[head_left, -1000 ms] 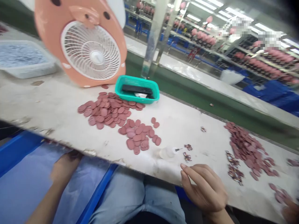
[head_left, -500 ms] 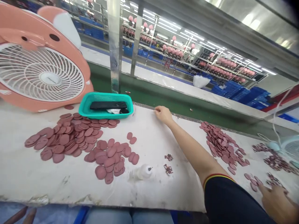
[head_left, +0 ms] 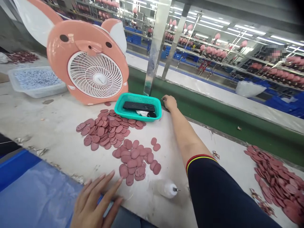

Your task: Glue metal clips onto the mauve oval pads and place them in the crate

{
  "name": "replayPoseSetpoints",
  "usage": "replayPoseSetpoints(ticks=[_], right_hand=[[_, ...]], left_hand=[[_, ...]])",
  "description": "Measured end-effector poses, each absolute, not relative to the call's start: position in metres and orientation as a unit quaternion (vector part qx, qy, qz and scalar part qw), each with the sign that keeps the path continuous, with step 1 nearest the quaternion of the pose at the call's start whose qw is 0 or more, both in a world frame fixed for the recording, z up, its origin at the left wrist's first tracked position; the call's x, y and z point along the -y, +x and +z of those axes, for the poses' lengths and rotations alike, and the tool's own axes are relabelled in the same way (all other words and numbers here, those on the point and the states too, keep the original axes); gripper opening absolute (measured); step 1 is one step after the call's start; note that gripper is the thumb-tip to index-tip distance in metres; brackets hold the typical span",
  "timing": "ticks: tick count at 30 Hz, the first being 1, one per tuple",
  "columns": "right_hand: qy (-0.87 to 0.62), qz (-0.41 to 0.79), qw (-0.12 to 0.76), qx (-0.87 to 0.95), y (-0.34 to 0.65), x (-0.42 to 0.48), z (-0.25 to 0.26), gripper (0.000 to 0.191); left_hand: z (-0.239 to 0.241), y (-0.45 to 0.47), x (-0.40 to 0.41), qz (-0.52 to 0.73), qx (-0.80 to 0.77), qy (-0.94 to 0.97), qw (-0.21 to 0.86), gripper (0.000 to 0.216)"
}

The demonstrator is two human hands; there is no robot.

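Fan (head_left: 87, 65), hub lettering (head_left: 100, 80) (illegible), left hand (head_left: 95, 201) spread near reddish discs (head_left: 132, 163), right hand (head_left: 170, 102), grip unclear

- Fan (head_left: 86, 36) by the far edge: smooth, glossy plastic.
- Green basket (head_left: 129, 116) at the far edge: shiny plastic, little holes.
- Worktop (head_left: 59, 126): mostly smooth, but rough along the near edge.
- Reddish pieces (head_left: 132, 163): matt.
- Bottle (head_left: 167, 189): cloudy plastic.
- Post (head_left: 155, 47) past the far edge: shiny metal.
- Sleeve (head_left: 213, 190): matt cloth.
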State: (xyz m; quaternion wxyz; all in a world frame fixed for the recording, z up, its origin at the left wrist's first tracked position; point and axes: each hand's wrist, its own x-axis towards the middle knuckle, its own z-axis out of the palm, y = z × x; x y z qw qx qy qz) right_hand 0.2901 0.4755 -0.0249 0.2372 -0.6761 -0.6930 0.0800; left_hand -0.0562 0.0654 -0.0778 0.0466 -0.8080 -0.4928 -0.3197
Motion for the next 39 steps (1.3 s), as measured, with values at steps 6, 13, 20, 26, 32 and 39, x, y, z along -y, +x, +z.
replayPoseSetpoints(ticks=[6,13,20,26,32,39], right_hand=[[-0.687,0.122,0.270,0.663,0.338,-0.403,-0.008,0.031],[-0.690,0.201,0.328,0.613,0.394,-0.239,-0.031,0.033],[-0.646,0.260,0.373,0.614,0.346,-0.116,-0.055,0.030],[-0.677,0.200,0.402,0.583,0.348,-0.102,-0.041,0.030],[-0.727,0.168,0.422,0.516,0.401,-0.142,-0.023,0.034],[-0.670,0.250,0.414,0.564,0.341,-0.082,-0.051,0.029]], left_hand=[[-0.063,-0.045,-0.089,-0.275,0.436,-0.855,0.052,0.044],[-0.077,-0.058,-0.082,-0.297,0.394,-0.868,0.049,0.043],[-0.084,-0.062,-0.075,-0.335,0.359,-0.869,0.056,0.045],[-0.090,-0.065,-0.076,-0.362,0.331,-0.871,0.021,0.047],[-0.081,-0.053,-0.065,-0.421,0.375,-0.826,-0.021,0.041],[-0.049,-0.021,-0.028,-0.488,0.611,-0.493,-0.381,0.022]])
